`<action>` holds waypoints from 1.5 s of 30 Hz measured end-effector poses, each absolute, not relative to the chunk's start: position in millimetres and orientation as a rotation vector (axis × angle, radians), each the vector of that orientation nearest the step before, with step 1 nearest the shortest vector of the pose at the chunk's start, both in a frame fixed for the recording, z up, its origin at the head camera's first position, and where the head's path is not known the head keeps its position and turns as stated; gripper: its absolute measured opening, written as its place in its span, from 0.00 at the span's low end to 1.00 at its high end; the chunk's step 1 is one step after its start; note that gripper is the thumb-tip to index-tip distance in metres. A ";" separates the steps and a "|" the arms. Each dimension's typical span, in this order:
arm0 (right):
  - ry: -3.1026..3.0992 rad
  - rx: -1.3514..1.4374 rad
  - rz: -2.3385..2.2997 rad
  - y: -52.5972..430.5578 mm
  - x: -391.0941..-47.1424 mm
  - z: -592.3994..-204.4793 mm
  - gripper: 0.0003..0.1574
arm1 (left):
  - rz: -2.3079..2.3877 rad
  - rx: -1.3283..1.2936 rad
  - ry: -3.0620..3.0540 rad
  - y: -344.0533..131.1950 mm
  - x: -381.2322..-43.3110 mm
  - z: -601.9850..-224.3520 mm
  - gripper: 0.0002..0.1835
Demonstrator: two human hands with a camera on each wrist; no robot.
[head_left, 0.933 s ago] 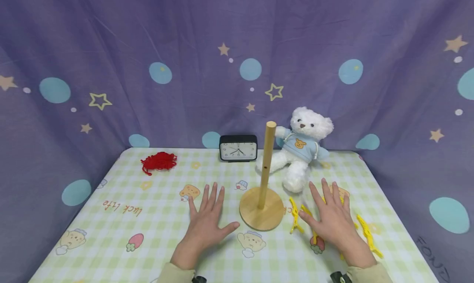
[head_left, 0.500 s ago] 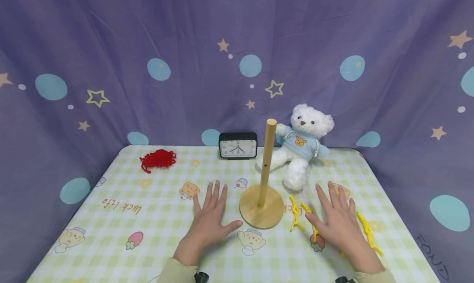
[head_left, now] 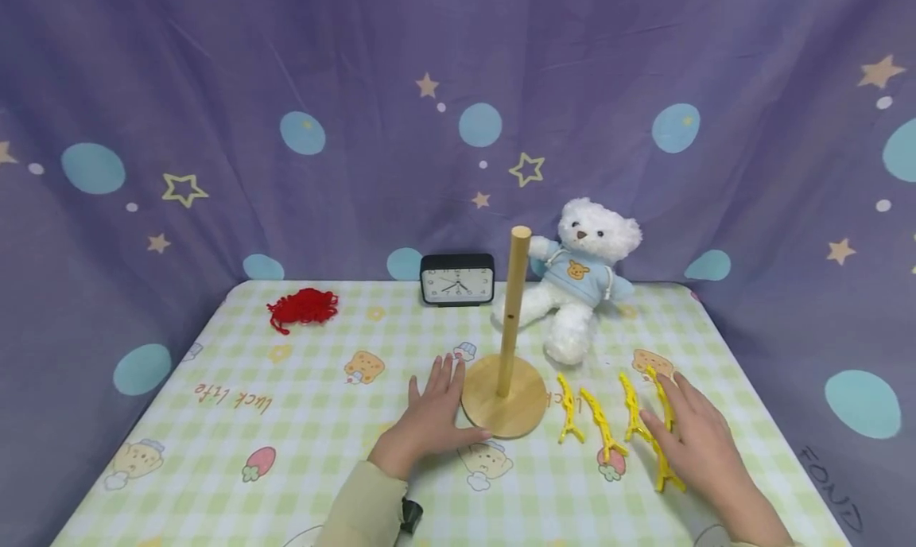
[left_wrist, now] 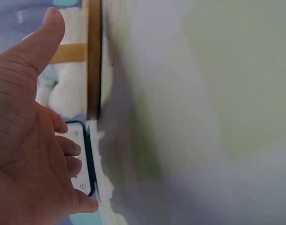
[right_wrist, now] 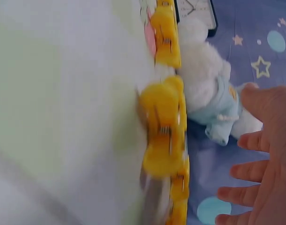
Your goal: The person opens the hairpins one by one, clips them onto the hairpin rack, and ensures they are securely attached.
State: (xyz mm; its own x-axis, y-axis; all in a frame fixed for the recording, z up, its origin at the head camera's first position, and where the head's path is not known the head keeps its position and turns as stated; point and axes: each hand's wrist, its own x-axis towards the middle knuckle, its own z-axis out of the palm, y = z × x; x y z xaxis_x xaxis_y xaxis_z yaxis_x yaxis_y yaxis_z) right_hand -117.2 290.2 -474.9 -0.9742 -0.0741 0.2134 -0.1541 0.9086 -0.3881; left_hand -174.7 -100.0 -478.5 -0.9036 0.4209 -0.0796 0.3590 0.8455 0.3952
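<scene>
Purple curtain [head_left: 372, 54] behind checked table [head_left: 215, 467]. Wooden stand [head_left: 510, 316] upright on it. Left hand [head_left: 432, 418], fingers spread, has shifted to the stand's left edge; contact unclear. Right hand [head_left: 704, 445], fingers extended, nothing held, has moved farther right, uncovering yellow clips [head_left: 604, 426]; judged: stand, clips within reach. White bear [head_left: 580, 281] behind stand.

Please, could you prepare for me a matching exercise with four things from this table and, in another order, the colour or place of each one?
1. wooden stand
2. clips
3. teddy bear
4. yarn

A. red, in a loose heap
B. yellow, near the right hand
C. upright, next to the left hand
D. white, dressed in light blue

Right pairs: 1-C, 2-B, 3-D, 4-A
</scene>
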 end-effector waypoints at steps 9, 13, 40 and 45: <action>-3.014 0.042 0.590 314.7 -107.0 -478.1 0.44 | 0.522 0.635 2.771 -92.1 -184.1 -479.9 0.66; -3.065 -0.004 0.588 324.3 -104.7 -476.8 0.43 | 0.517 0.628 2.751 -93.3 -184.5 -481.9 0.64; -3.369 -0.236 0.504 355.6 -89.5 -487.2 0.42 | 0.506 0.574 2.738 -85.8 -187.1 -480.0 0.60; -3.309 -0.240 0.554 358.8 -86.0 -485.9 0.39 | 0.497 0.585 2.740 -84.0 -186.7 -481.2 0.60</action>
